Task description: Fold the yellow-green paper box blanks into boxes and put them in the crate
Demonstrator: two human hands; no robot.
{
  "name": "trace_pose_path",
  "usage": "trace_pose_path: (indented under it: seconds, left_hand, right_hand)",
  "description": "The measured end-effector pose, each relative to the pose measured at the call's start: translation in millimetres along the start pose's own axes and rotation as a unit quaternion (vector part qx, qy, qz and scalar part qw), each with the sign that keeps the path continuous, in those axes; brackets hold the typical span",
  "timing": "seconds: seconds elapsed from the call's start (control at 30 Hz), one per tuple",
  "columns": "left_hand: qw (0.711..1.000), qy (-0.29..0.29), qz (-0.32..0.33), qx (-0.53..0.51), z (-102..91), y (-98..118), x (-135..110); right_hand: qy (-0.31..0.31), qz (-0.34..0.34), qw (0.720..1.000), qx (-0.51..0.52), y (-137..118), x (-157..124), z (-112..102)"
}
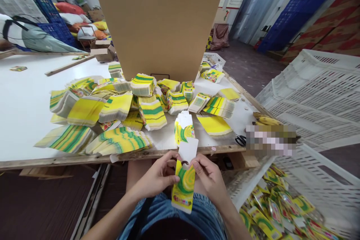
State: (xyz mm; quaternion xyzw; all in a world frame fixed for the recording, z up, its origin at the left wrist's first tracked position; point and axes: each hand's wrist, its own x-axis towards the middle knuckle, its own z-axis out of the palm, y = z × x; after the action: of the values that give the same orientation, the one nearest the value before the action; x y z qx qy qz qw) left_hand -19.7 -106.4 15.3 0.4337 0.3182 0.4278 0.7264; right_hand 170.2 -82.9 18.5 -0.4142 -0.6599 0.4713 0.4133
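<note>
Both hands hold one small yellow-and-green carton (184, 185) over my lap, just below the table's front edge. My left hand (157, 176) grips its left side with fingers curled. My right hand (209, 176) pinches its right side near the top. The carton's white flap (188, 150) stands up, open. A short upright stack of the same flat cartons (184, 127) stands on the table right behind it.
Many fanned stacks of flat cartons (118, 108) cover the white table (22, 112). A tall brown cardboard box (159, 22) stands behind them. Black scissors (240, 140) lie near the right edge. White plastic crates (317, 93) stand at right; a lower one holds several folded cartons (278, 206).
</note>
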Motion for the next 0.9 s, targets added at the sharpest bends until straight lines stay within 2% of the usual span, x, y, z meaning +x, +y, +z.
trace_pose_path:
  seconds: [0.07,0.13,0.2,0.27,0.33,0.4,0.47,0.53,0.6,0.7,0.8,0.9]
  left_hand:
    - [1.0,0.015,0.0,-0.004,0.6,-4,-1]
    - [1.0,0.019,0.005,-0.01,1.2,-6,-1]
    - [1.0,0.009,0.005,-0.001,1.2,-6,-1]
    - [0.999,0.016,0.01,0.028,0.8,-4,-1]
    - [0.995,0.052,0.02,0.079,1.1,-4,-1]
    - [0.988,0.083,0.031,0.129,2.9,-4,0]
    - [0.984,0.083,0.04,0.149,6.5,-4,0]
    - [0.988,0.063,0.047,0.134,10.3,-4,1]
    - [0.992,0.048,0.049,0.109,11.9,-3,2]
    - [0.995,0.056,0.046,0.063,8.9,-2,3]
    - [0.996,0.071,0.031,0.034,5.6,-3,4]
    - [0.997,0.071,0.011,0.023,13.1,-9,6]
  right_hand:
    - [0.032,-0.007,0.999,0.004,1,0,2]
    - [0.065,0.017,0.997,0.045,3,0,4]
    - [0.069,0.031,0.995,0.065,5,0,3]
    - [0.051,0.003,0.998,0.041,6,0,-2]
    - [0.023,-0.017,1.0,0.013,6,1,-7]
    - [-0.009,0.019,1.0,0.007,5,1,-10]
    - [-0.031,0.077,0.997,0.001,4,1,-8]
    - [-0.02,0.096,0.995,-0.02,4,1,-3]
    - [0.008,0.084,0.995,-0.059,4,1,2]
    - [0.025,0.064,0.993,-0.101,7,0,6]
    - [0.013,0.064,0.996,-0.067,10,-2,7]
    - [0.047,0.057,0.996,-0.041,13,-7,5]
